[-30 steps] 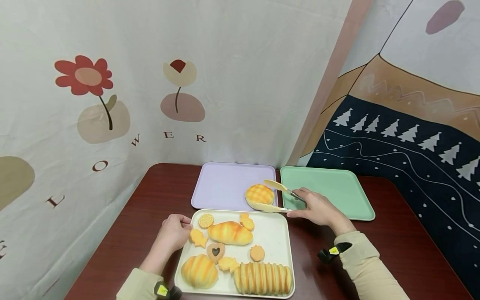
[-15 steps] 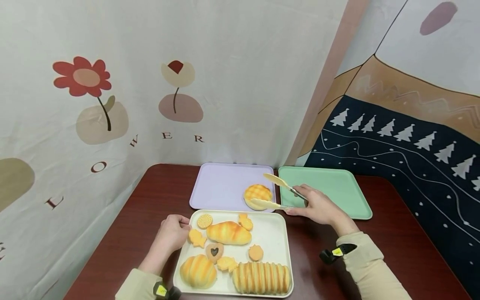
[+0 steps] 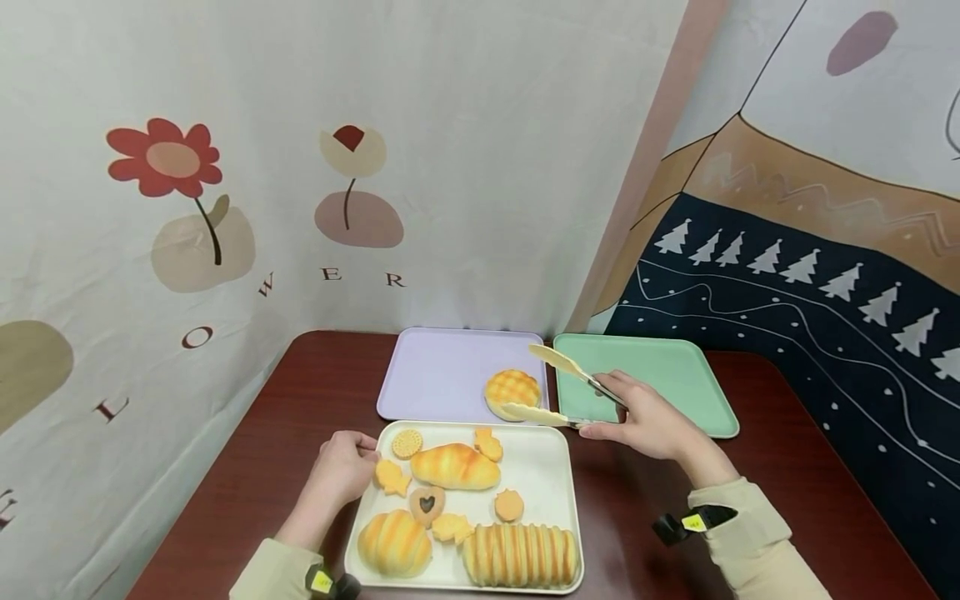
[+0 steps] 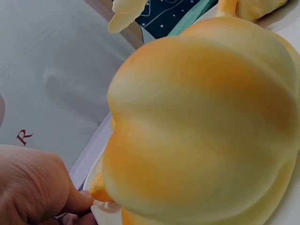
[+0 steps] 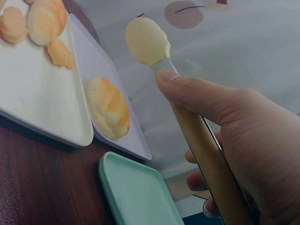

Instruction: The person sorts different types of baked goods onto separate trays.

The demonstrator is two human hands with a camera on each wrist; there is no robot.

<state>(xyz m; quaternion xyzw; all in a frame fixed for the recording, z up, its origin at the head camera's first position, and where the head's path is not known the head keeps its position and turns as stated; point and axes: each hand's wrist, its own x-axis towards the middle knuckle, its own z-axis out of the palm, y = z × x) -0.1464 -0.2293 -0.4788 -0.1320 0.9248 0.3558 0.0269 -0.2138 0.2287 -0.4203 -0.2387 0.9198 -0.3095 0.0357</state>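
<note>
My left hand [image 3: 342, 468] pinches the left rim of the white tray [image 3: 542, 471]; in the left wrist view the thumb meets its edge. In my right hand [image 3: 651, 419] is a pair of tongs [image 5: 192, 133] with cream scalloped tips, spread apart. A round crosshatched bun [image 3: 512, 389] sits at the right front of the purple tray [image 3: 442, 367]. One tong tip overlaps the bun's front in the head view; touching or not, I cannot tell. The white tray bears a long roll [image 3: 455, 467], a ridged loaf [image 3: 521, 555], a striped bun [image 3: 395, 543] and several cookies.
A green tray [image 3: 660, 367] stands right of the purple one, partly behind my right hand and the tongs. All three trays are on a dark red-brown table [image 3: 255, 442]. A printed curtain [image 3: 487, 167] hangs behind the table.
My right hand and the tongs have drawn back slightly right from the bun, and the tong tips have spread further. The bun stays on the purple tray. My left hand keeps its hold.
</note>
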